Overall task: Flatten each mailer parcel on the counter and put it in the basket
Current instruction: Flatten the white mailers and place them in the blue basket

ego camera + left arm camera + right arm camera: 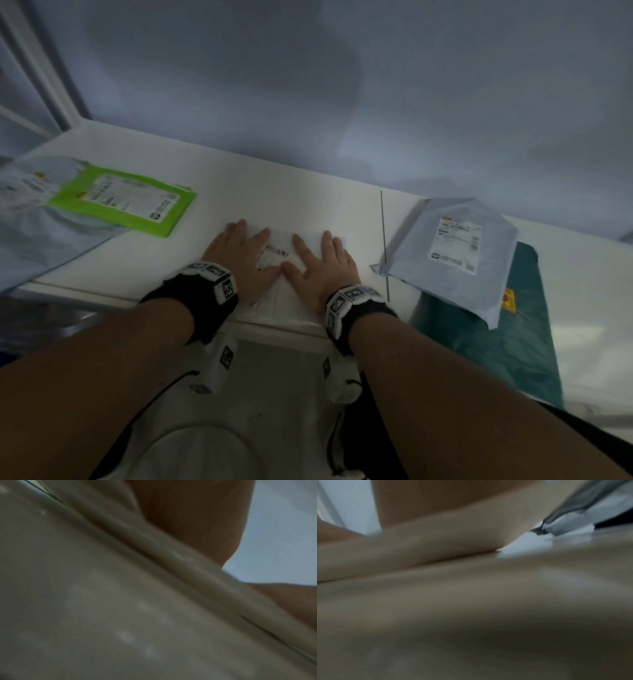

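A white mailer parcel (286, 298) with a printed label lies flat at the front edge of the white counter (291, 192). My left hand (236, 253) and my right hand (322, 263) press down on it side by side, palms flat and fingers straight. Both wrist views are blurred: the left wrist view shows the pale mailer (102, 601) close up under my palm, and the right wrist view shows the same pale surface (471, 601). No basket is in view.
A green mailer (123, 202) lies on a grey one (37, 226) at the counter's left. A grey-blue mailer (452, 260) rests on a dark teal one (507, 329) at the right. A thin seam (384, 240) crosses the counter. The wall stands close behind.
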Demonstrator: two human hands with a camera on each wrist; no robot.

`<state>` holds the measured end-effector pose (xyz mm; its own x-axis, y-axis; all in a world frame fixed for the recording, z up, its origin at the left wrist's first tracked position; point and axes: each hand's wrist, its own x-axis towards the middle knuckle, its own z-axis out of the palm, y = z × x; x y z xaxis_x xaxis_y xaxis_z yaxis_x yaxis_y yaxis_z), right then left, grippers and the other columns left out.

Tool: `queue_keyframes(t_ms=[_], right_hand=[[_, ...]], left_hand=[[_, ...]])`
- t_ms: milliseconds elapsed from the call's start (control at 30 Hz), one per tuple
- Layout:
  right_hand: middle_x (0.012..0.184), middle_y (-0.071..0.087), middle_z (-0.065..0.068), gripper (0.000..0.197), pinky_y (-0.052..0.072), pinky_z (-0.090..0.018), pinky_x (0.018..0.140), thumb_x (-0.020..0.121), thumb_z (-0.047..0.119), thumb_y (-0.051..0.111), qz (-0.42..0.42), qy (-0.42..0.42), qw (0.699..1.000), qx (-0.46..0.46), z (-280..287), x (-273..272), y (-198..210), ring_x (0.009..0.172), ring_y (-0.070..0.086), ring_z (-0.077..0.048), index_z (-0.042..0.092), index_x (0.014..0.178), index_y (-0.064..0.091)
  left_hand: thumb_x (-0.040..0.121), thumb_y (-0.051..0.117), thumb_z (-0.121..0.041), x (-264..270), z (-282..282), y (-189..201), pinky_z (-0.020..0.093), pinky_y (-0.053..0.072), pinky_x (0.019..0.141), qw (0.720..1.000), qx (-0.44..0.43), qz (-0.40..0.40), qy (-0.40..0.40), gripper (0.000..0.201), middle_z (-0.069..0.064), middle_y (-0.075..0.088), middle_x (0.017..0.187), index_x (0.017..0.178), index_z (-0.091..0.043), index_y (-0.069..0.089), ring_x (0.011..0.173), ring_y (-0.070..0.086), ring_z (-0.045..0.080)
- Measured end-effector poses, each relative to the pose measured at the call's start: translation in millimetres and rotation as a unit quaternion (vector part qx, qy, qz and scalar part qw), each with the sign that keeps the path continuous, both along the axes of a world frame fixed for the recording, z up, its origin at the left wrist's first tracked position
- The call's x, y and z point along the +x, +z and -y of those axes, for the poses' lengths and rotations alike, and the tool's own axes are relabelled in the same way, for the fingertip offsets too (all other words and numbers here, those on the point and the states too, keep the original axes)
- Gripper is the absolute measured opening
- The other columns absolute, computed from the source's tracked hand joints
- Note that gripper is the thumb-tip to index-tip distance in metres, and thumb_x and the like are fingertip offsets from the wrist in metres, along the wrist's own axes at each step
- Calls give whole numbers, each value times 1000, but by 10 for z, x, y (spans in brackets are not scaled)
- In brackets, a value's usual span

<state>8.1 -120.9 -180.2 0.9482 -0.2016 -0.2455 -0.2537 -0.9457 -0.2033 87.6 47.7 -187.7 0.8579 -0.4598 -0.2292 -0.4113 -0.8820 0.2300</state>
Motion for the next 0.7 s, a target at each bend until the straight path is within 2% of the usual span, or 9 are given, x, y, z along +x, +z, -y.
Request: queue_keyframes(t_ms=[100, 167, 267, 367, 467, 700], right_hand=[[164, -10, -8, 72, 1, -40, 123, 93, 71, 20, 2, 5, 1000, 1, 39, -33, -4, 151, -6, -26, 41, 155, -2], [164, -11, -9, 75, -1, -39, 123, 93, 71, 18, 22, -9, 1000, -12, 16, -63, -35, 151, -7, -25, 36, 156, -4], [163, -14, -11, 74, -4, -41, 122, 92, 72, 15, 29, -27, 999, -23, -23, -72, -83, 151, -10, -25, 38, 155, -4], [163, -14, -11, 74, -4, -42, 122, 92, 73, 15, 22, -26, 999, -26, -13, -65, -72, 151, -10, -27, 39, 155, -3], [164, -13, -11, 74, -2, -42, 122, 91, 73, 17, 13, -18, 1000, -19, 16, -31, -49, 151, -8, -28, 40, 155, -2], [163, -16, -12, 76, -2, -44, 122, 90, 75, 15, -12, -8, 999, -30, 20, -30, -42, 151, -10, -29, 40, 154, -5]], left_hand=[[66, 26, -79, 46, -28, 10, 38, 3, 120, 1000, 10, -9, -1, 103, 6, -7, 162, 154, -30, 2, 149, -2, 25], [69, 24, -84, 10, -61, -3, 38, 1, 120, 1000, 10, 9, -11, 103, 6, -16, 161, 153, -32, -2, 149, -6, 24], [79, 27, -84, -58, -103, -32, 39, -1, 120, 999, 0, 33, -19, 94, 9, -28, 157, 152, -36, -8, 148, -12, 26], [80, 25, -83, -51, -87, -8, 40, -3, 120, 999, 26, 30, -19, 94, 12, -21, 159, 153, -32, -6, 147, -14, 29], [79, 28, -83, -7, -84, 9, 41, -1, 120, 999, 29, 15, -18, 96, 12, -15, 160, 154, -32, -5, 148, -9, 29], [62, 21, -90, 73, -79, -40, 42, 3, 121, 999, 34, 3, -13, 113, 10, -9, 161, 153, -29, -4, 148, -5, 29]])
